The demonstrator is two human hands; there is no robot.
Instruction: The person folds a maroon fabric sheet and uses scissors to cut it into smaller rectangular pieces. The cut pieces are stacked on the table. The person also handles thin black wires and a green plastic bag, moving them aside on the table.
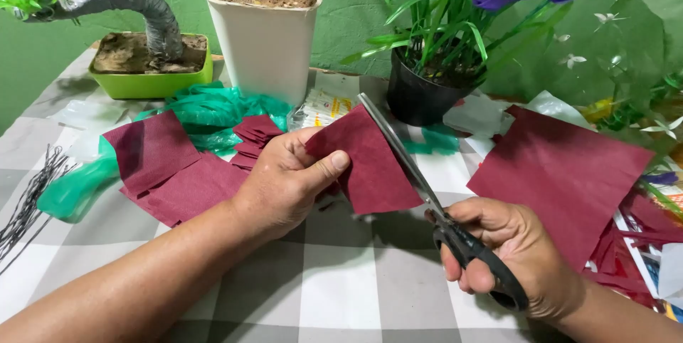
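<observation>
Head view: the one view, looking down over both forearms onto a table [334,293] under a grey and white checked cloth.
Left hand [284,183]: reaches in from the lower left, knuckles up, wrist straight. The thumb lies flat on top of a dark red square [366,165] and the fingers curl beneath it, pinching its left edge.
Square: thin, matte, like felt or soft paper, edges straight. It is held just above the table's middle, tilted, with one corner pointing down.
Right hand [509,254]: comes in from the lower right, fingers curled through the black handles of scissors [427,193], thumb side up, grip closed around the loops.
Scissors: long steel blades that run up and left along the square's right edge, touching it. I cannot tell how far the blades are parted.
Cut pieces [178,169]: more dark red squares piled flat behind the left hand.
Large sheet [562,172]: the same dark red stuff, lying flat to the right.
Green plastic [206,112]: crumpled, glossy, behind the pile.
Wires [28,201]: thin and dark, a bundle at the left edge.
White pot [263,44]: tall, smooth, filled with soil, at the back.
Green tray [153,80]: shallow, with soil and a grey wrapped stem.
Black pot [420,94]: holds purple flowers with slim green leaves.
</observation>
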